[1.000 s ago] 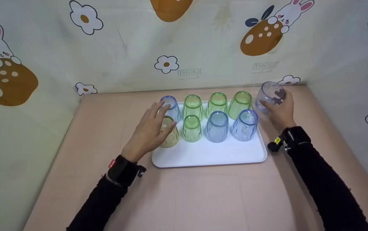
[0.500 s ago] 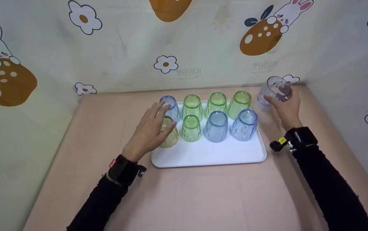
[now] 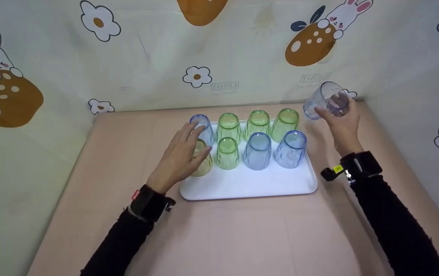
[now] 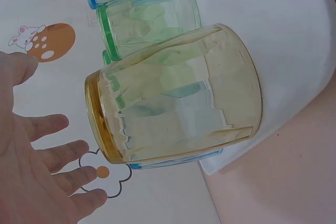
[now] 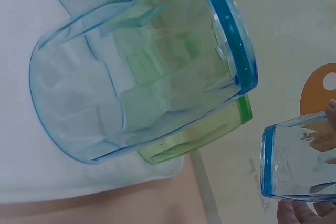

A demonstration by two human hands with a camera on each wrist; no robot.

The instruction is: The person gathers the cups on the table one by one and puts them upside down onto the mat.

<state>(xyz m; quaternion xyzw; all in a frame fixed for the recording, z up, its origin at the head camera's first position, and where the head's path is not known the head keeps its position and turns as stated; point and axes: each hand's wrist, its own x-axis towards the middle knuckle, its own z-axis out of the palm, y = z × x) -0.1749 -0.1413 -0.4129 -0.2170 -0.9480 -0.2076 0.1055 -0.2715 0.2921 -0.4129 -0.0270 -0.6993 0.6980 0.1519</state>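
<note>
My right hand point(image 3: 344, 126) grips a clear bluish drinking glass point(image 3: 319, 104) right of the tray near the back wall. That glass tilts, rim up to the right, its thick blue base lower left; fingers hide part of it. My left hand point(image 3: 179, 155) is held with fingers loosely extended at the tray's left end, overlapping a yellow glass point(image 3: 205, 166) and a blue glass point(image 3: 207, 134) in the head view. In the left wrist view its spread fingers point(image 4: 68, 156) stay apart from the yellow glass. Several green and blue glasses stand upside down on the white tray point(image 3: 246, 188).
Two rows of glasses fill the tray's back part, green glasses point(image 3: 258, 124) behind and blue ones point(image 3: 257, 153) in front at the right. A peach-coloured table point(image 3: 242, 237) lies around the tray, with a patterned cloth wall point(image 3: 146, 76) behind.
My right hand has moved slightly right and away, raising the glass and tilting its base to the left. The left hand and the glasses on the tray keep their places.
</note>
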